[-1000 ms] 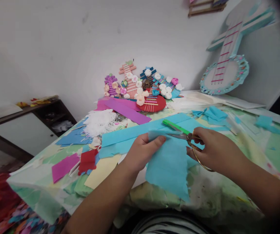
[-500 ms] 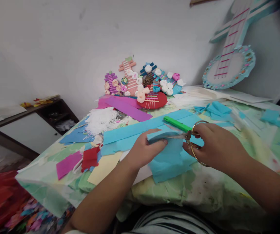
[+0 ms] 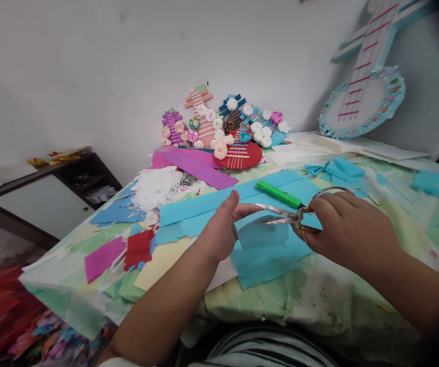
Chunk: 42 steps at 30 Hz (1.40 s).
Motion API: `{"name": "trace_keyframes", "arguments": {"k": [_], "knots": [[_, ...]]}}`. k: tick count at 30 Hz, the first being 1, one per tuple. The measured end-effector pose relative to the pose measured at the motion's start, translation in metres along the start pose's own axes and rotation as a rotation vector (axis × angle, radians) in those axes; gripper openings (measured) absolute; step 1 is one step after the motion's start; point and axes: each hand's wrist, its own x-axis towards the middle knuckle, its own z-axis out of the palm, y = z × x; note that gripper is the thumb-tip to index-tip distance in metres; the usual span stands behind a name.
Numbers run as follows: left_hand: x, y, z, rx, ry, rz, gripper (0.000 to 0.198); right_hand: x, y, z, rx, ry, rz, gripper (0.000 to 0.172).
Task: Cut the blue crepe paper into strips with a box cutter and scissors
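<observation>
A small blue paper piece (image 3: 262,235) is held upright just above a larger blue sheet (image 3: 269,260). Gold-handled scissors (image 3: 294,216) are held level, blades parted, at its top edge.

Small decorated paper guitars (image 3: 225,130) line the wall behind purple strips (image 3: 200,171), shredded white paper (image 3: 156,186) and a green marker (image 3: 278,194).

Table (image 3: 341,300) w/ green patterned cover carries: long blue paper strips (image 3: 219,204), green marker (image 3: 279,194) on them, purple strips (image 3: 200,171), white shredded paper (image 3: 156,186), pink (image 3: 103,257), red (image 3: 138,248) & yellow (image 3: 162,262) scraps near front-left edge, small craft guitars (image 3: 223,130) at the back.
</observation>
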Motion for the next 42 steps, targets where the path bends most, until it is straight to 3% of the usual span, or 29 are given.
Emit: {"name": "trace_keyframes", "arguments": {"k": [7, 21, 25, 28, 32, 39, 42], "knots": [[0.004, -0.003, -0.003, 0.154, 0.078, -0.018, 0.03, -0.002, 0.008, 0.002, -0.024, 0.013, -0.079, 0.022], [0.0, -0.004, -0.006, 0.364, 0.112, -0.004, 0.024, 0.003, 0.008, 0.005, -0.011, -0.016, -0.029, 0.019], [-0.007, 0.002, -0.003, 0.586, 0.105, 0.036, 0.018, 0.002, 0.003, 0.004, 0.02, -0.061, -0.012, 0.018], [-0.013, 0.009, 0.001, 0.772, 0.008, 0.113, 0.019, 0.001, 0.0, 0.002, 0.064, -0.081, 0.004, 0.013], [-0.014, 0.013, 0.004, 0.648, -0.08, 0.163, 0.03, 0.0, -0.001, 0.001, 0.122, -0.031, -0.01, 0.013], [-0.004, 0.005, 0.01, 0.551, 0.131, 0.063, 0.037, -0.004, 0.005, -0.002, 0.084, 0.02, -0.049, 0.014], [-0.005, 0.004, 0.01, 0.547, 0.102, 0.016, 0.032, -0.008, 0.008, -0.002, 0.073, 0.02, -0.065, 0.017]]}}
